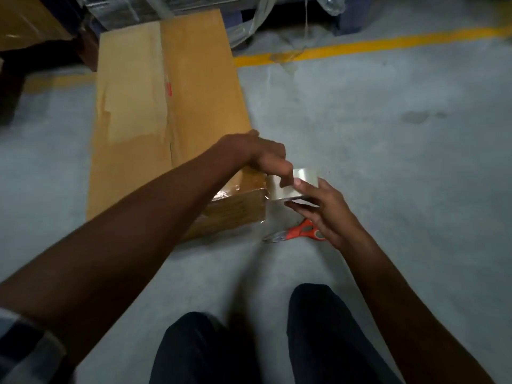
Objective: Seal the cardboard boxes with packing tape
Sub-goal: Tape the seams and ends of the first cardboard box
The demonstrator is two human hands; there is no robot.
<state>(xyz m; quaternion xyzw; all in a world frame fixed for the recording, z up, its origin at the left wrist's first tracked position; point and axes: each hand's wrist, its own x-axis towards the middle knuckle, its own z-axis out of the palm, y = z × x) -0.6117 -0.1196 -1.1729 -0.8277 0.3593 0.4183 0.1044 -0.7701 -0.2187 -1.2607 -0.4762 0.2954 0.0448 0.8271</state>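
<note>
**Inspector:** The long, flat brown cardboard box (177, 106) is lying on the grey concrete floor (388, 134), its near end facing the person. The right hand (329, 209) is gripping the roll of clear packing tape (293, 184) just beside the near right corner, fingers curled around it.

**Assistant:** And the left hand (263, 153)?

**Inspector:** It is resting on that corner, its fingertips pinching at the tape roll, seemingly at the loose end; blur is hiding the exact contact. Glossy tape is already showing on the near end face.

**Assistant:** Advice for the step?

**Inspector:** In my judgement, the person should be keeping the strip taut, laying it square over the edge and pressing it flat. The orange-handled scissors (299, 231) are lying close under the right hand for cutting.
</note>
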